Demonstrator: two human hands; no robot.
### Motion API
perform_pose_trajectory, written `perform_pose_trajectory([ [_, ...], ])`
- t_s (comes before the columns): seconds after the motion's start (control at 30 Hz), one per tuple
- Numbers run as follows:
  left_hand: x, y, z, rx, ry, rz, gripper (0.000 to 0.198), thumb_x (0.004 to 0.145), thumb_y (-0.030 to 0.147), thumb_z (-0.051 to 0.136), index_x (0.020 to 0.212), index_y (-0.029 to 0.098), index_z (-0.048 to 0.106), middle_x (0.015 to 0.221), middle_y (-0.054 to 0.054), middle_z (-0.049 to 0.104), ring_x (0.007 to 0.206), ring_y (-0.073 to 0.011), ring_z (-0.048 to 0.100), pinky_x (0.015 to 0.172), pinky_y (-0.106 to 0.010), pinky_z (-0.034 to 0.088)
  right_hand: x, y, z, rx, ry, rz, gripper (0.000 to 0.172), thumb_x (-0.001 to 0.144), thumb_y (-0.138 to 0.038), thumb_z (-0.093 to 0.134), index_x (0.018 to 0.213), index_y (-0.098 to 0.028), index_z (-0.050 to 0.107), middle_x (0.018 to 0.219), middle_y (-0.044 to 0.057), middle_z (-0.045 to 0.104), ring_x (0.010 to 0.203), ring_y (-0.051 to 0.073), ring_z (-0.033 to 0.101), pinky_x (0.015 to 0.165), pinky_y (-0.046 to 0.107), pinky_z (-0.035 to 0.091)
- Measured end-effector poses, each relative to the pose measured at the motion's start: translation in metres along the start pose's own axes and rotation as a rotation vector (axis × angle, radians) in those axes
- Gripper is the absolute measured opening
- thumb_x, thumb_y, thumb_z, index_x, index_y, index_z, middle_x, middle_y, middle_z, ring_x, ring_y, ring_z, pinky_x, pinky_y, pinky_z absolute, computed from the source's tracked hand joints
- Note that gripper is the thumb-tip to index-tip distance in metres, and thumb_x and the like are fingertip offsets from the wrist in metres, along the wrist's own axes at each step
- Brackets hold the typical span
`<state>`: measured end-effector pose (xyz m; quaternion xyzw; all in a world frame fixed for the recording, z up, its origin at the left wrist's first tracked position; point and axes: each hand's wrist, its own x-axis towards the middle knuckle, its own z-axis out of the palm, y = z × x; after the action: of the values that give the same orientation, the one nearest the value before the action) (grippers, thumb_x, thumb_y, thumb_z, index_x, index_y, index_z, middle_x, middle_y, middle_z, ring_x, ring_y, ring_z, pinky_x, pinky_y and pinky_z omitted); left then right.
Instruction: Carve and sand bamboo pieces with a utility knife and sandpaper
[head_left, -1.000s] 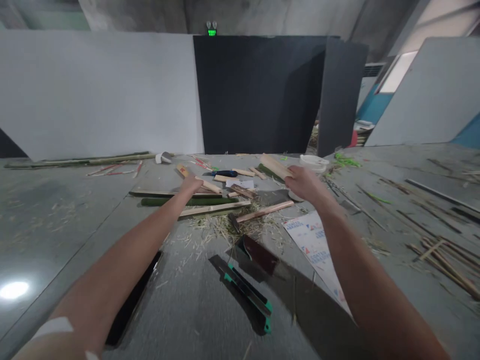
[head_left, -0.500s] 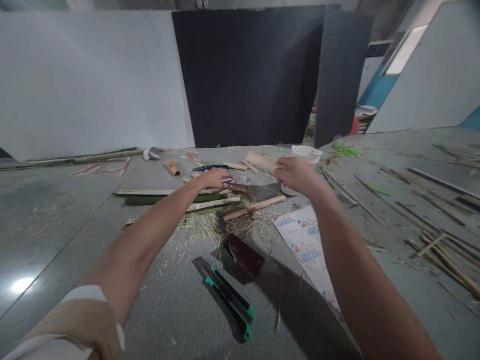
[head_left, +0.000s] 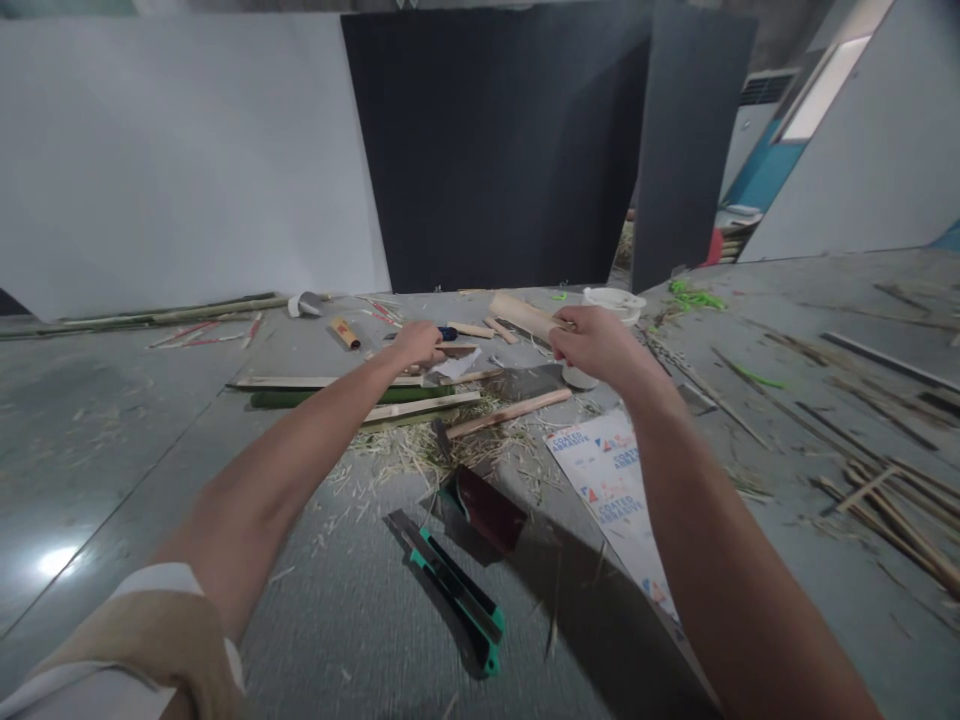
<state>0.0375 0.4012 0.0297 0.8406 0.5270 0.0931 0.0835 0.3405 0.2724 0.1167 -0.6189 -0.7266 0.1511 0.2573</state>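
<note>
My right hand [head_left: 592, 343] is closed around the end of a pale piece of bamboo [head_left: 521, 314], which points left above the floor. Farther left, my left hand [head_left: 417, 346] reaches down with its fingers pinched together. At its fingertips are a thin brown strip [head_left: 461, 349] and a crumpled whitish sheet [head_left: 456, 367]; which of them it grips is unclear. Just below lie split bamboo lengths [head_left: 427, 405] and a wooden-handled hammer [head_left: 517, 412] among shavings. A dark folding saw handle [head_left: 448, 333] shows partly behind my left hand.
Nearer me lie a green and black utility knife [head_left: 455, 600], a curled dark red sheet [head_left: 491, 510] and a white sheet printed "coated abrasive" [head_left: 604, 480]. A white tub [head_left: 615, 303] stands behind my right hand. Bamboo sticks [head_left: 892, 520] litter the right side; panels [head_left: 495, 150] stand behind.
My left hand has drawn back slightly to the left, so more of the brown strip and whitish sheet shows. My right hand keeps the bamboo in nearly the same place.
</note>
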Motion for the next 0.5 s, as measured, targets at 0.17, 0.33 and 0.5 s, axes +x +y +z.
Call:
perform_pose_trajectory([
  [0.17,-0.009,0.0,-0.003,0.047,0.056,-0.088,0.04,0.103,0.037,0.07,0.137,0.017,0.064,0.138,-0.013,0.066,0.117,-0.0282,0.069,0.098,-0.05,0.062,-0.003,-0.004,-0.002,0.01,-0.005,0.007,0.014,0.089,-0.023,0.058,0.078,-0.022,0.066,0.069,0.007,0.068,0.063,0.021,0.06,0.058,0.036,0.04],
  [0.33,-0.018,0.019,0.001,-0.012,-0.024,0.124,0.037,0.104,0.037,0.069,0.135,0.018,0.066,0.137,-0.012,0.067,0.116,-0.0272,0.069,0.098,-0.049,0.062,-0.005,-0.007,-0.004,0.004,-0.005,-0.004,0.016,0.09,-0.022,0.057,0.077,-0.021,0.066,0.071,0.008,0.067,0.063,0.021,0.058,0.058,0.037,0.038],
  [0.5,-0.018,0.033,0.011,-0.009,-0.102,0.327,0.034,0.104,0.038,0.068,0.131,0.018,0.068,0.134,-0.011,0.069,0.112,-0.0258,0.07,0.096,-0.046,0.063,-0.007,-0.009,-0.005,0.01,-0.005,-0.011,0.016,0.09,-0.022,0.057,0.077,-0.021,0.066,0.071,0.008,0.067,0.064,0.021,0.058,0.059,0.036,0.038],
])
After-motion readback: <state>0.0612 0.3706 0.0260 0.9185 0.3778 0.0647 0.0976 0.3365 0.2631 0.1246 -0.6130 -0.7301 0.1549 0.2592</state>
